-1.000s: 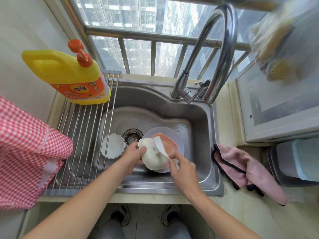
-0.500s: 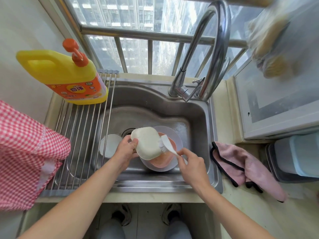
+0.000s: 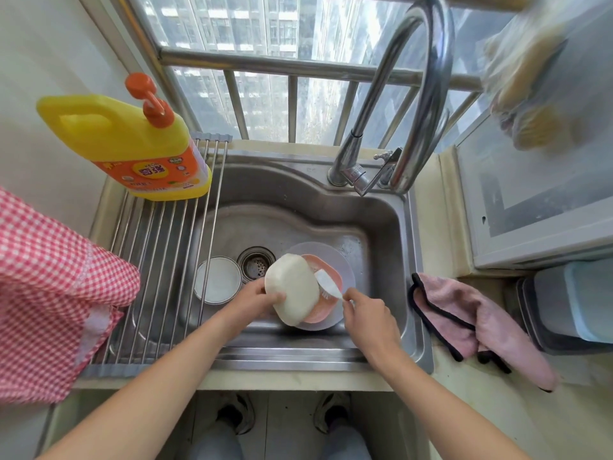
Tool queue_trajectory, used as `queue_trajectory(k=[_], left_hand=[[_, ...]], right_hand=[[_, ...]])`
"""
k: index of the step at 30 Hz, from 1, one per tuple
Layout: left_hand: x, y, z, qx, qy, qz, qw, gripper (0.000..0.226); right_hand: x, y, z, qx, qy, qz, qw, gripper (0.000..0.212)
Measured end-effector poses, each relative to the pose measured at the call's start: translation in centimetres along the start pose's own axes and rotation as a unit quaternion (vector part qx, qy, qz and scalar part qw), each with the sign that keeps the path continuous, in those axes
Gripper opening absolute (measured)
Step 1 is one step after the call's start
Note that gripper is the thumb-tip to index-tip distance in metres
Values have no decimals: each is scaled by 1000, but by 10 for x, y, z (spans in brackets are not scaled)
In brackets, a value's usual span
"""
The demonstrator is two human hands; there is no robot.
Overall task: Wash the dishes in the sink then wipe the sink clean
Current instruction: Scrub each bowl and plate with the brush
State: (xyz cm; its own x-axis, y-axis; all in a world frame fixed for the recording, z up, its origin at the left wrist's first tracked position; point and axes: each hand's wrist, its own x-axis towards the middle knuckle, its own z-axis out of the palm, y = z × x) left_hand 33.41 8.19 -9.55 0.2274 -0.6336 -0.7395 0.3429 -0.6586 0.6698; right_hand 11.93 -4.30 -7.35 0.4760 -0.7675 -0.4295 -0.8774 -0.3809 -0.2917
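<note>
Over the steel sink [image 3: 381,227], my left hand [image 3: 255,298] grips a cream squarish dish [image 3: 293,288] by its left edge, its underside facing up and tilted. My right hand [image 3: 368,318] holds a white dish brush [image 3: 326,283], whose bristles touch the dish's right edge. Beneath them a pink dish [image 3: 320,312] rests on a pale lilac plate [image 3: 345,270] on the sink floor. A small white bowl [image 3: 217,280] sits left of the drain [image 3: 255,263], partly under the rack rods.
A roll-up metal rack [image 3: 159,260] covers the sink's left side, with a yellow detergent bottle [image 3: 132,144] standing on its far end. The tall faucet [image 3: 421,94] arches over the back. A pink cloth [image 3: 477,323] lies on the right counter; a red checked cloth [image 3: 49,293] hangs left.
The cream dish has turned and tilted in my left hand. The brush has moved from the dish's middle across to its right edge.
</note>
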Motion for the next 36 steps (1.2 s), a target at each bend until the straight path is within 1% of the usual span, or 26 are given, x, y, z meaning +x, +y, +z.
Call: queue_trajectory(k=[1,2,3,5,6,8,9,11,13,14,16,18,21,23,25,27,29,31,32,35,36], left_hand=[[-1,1,0,32,-17,-25,999,28],[-1,4,1,46,-18,-52,997,31],[1,8,2,33,-2,-80,996,37],[11,12,2,-41,48,-120,991,50],[17,13,3,-61,67,-118,989,48],[26,16,2,-63,92,-96,989,28],[28,18,1,-72,97,-89,989,20],[30,22,0,-100,85,-98,987,21],[28,27,-3,-80,67,-92,990,20],[26,28,-4,-61,60,-87,993,20],[22,25,-7,-22,55,-71,996,32],[18,20,-9,29,36,-34,998,42],[17,13,-9,64,1,15,998,39],[17,11,-9,58,5,34,998,36],[18,10,-10,54,23,55,997,39],[20,10,-12,48,35,66,996,44],[20,7,-12,40,40,65,996,47],[20,3,-11,34,48,66,996,44],[21,2,-9,28,52,65,996,41],[23,0,-5,10,62,60,996,37],[24,-2,-4,4,63,59,996,37]], right_hand=[[2,-1,2,-14,-5,-14,1000,17],[4,-3,4,-26,-14,-30,999,20],[6,-4,4,-37,-23,-45,998,23],[9,-5,3,-65,-25,-63,996,28],[10,-4,3,-84,-20,-71,994,31],[12,-3,1,-100,-14,-80,992,35],[13,-1,1,-89,-16,-80,993,33],[17,2,-1,-58,-18,-69,996,22],[20,5,-3,-43,-10,-54,998,13],[21,6,-3,-36,-9,-47,998,13],[20,5,-2,-4,-13,-30,999,13],[16,3,-2,55,-9,-13,998,14],[14,-3,-11,156,37,-15,987,11],[16,-8,-23,222,64,-30,972,9],[21,-12,-38,268,62,-52,960,9],[27,-12,-48,282,38,-60,957,8],[32,-8,-52,265,26,-33,963,6],[36,-5,-53,251,24,-4,968,7],[36,-6,-54,254,19,-7,967,7],[28,-18,-54,258,-4,-64,964,7],[27,-19,-52,249,-2,-70,966,7]])
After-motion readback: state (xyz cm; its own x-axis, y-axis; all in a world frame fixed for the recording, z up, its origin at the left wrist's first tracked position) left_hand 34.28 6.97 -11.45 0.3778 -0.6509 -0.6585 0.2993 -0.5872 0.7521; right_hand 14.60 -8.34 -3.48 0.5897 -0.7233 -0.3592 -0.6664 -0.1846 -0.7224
